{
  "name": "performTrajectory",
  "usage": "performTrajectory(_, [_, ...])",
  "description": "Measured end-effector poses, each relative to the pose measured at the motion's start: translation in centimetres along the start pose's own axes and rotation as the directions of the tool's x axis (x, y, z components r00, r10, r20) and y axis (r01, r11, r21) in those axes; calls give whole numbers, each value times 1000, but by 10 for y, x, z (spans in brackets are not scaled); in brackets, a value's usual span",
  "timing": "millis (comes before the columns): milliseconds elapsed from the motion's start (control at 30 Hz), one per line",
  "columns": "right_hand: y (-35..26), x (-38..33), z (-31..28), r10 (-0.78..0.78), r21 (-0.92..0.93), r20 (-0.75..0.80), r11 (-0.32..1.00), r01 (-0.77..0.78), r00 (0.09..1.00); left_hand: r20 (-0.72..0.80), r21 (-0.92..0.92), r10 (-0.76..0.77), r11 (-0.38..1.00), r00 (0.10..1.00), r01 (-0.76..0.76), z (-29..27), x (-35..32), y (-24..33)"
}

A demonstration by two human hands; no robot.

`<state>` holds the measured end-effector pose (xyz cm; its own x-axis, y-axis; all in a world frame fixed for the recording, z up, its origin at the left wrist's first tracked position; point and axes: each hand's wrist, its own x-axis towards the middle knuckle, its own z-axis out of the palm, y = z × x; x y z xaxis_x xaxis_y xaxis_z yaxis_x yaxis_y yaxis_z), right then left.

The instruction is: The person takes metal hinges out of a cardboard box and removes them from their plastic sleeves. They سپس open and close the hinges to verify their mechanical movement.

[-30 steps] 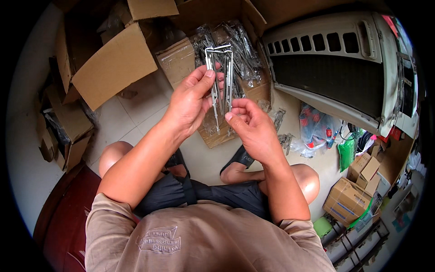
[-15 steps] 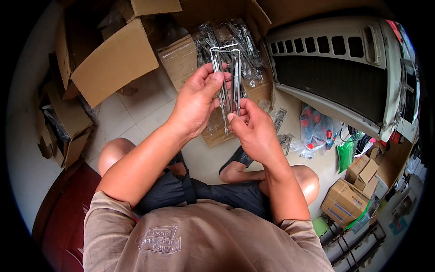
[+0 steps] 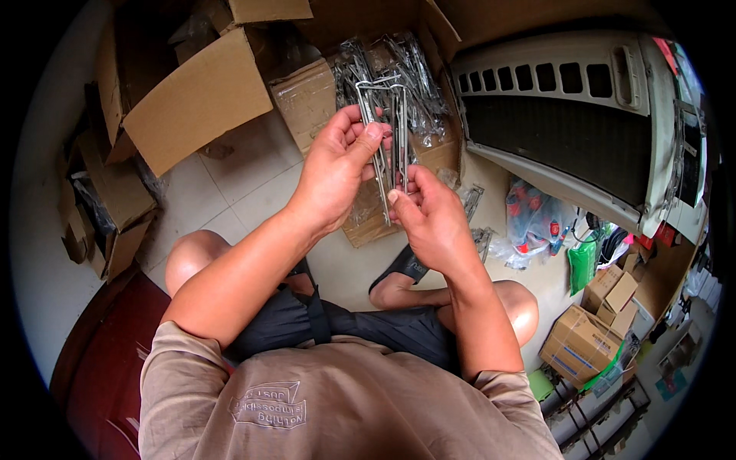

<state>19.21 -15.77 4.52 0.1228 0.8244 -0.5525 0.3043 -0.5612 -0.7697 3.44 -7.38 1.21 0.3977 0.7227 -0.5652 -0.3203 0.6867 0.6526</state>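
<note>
Left hand (image 3: pixel 333 169) pinches the upright bent-wire metal pieces (image 3: pixel 387 126) mid-length; right hand (image 3: pixel 429 215) pinches their lower ends, tops protruding above.

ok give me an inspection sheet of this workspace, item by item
surface: pale tiled floor; the person sits over it, knees bare
job's things: bent metal wire pieces, held upright between both hands
clutter: open cardboard box, a box of bagged wire pieces, small brown boxes, plastic bags
grippers: left hand pinches the wires at mid-height; right hand grips their lower ends
cables: dark cords by the green bag, unclear
surroundings: white louvred appliance casing, dark red seat
</note>
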Motion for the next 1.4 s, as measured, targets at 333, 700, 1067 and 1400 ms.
performTrajectory(333, [-14,-7,-1,-21,-168,-40,986,14,999,-60,51,48,998,997,-45,8,-10,-2])
performTrajectory(700, [-13,-6,2,-93,-232,-72,970,74,993,-32,83,107,991,994,-104,8,-12,-4])
performTrajectory(1067, [-8,-3,-1,-87,-211,-102,975,64,991,-24,98,58,994,998,-56,4,-5,-4])
performTrajectory(1400, [-12,0,-16,131,311,107,937,-159,986,134,34,62,997,989,-67,1,-1,-2])
